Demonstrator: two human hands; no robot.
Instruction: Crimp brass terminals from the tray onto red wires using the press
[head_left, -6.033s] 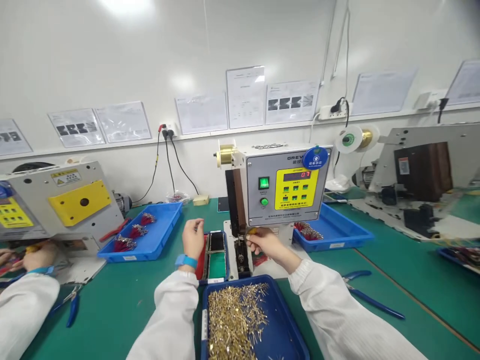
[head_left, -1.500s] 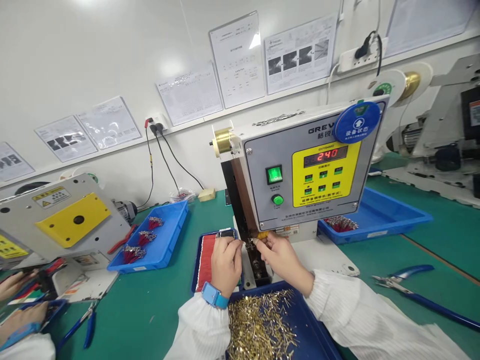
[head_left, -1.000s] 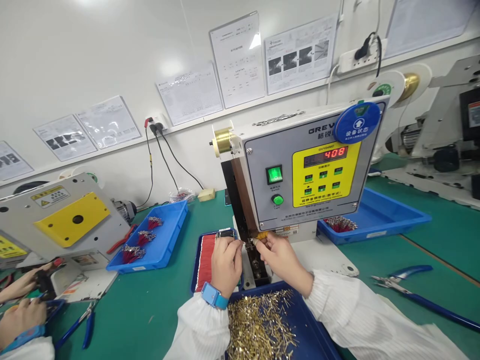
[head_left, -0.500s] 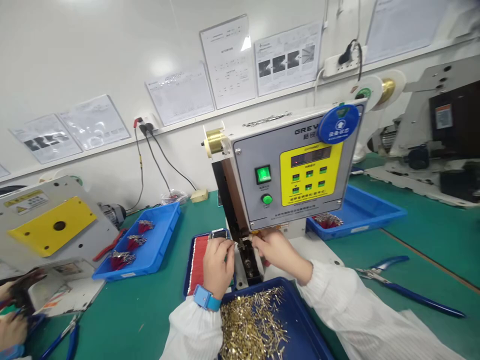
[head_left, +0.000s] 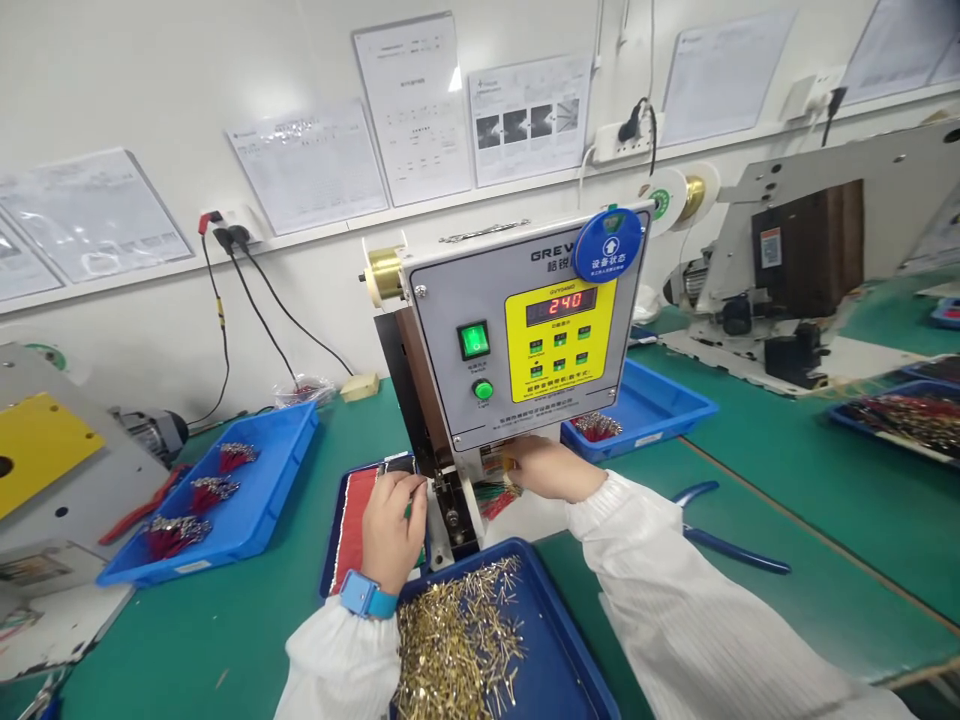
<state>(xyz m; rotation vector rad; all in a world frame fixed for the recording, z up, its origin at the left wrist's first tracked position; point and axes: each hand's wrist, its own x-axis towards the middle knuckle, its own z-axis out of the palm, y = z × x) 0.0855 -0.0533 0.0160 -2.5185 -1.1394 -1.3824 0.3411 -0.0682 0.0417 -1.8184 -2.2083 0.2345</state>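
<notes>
My left hand [head_left: 394,520], with a blue watch on the wrist, is curled in a pinch just left of the press head [head_left: 448,500] of the grey terminal machine [head_left: 517,340]; what the fingertips hold is too small to see. My right hand [head_left: 544,468] lies under the machine's yellow control panel, fingers closed on a bundle of coloured wires [head_left: 491,496]. A dark blue tray [head_left: 559,660] of loose gold terminals sits right in front of me. Beside my left hand is a small tray of red wires [head_left: 351,530].
A blue tray [head_left: 255,520] with red wire bundles stands at the left, another blue tray [head_left: 660,410] behind the machine at the right. Blue-handled pliers [head_left: 731,548] lie on the green mat. Other machines stand at far left [head_left: 45,450] and right [head_left: 795,260].
My right hand has left the press head and moved right to the wire bundle. My left hand stays by the press. The view has swung right and the co-worker's hands are out of frame.
</notes>
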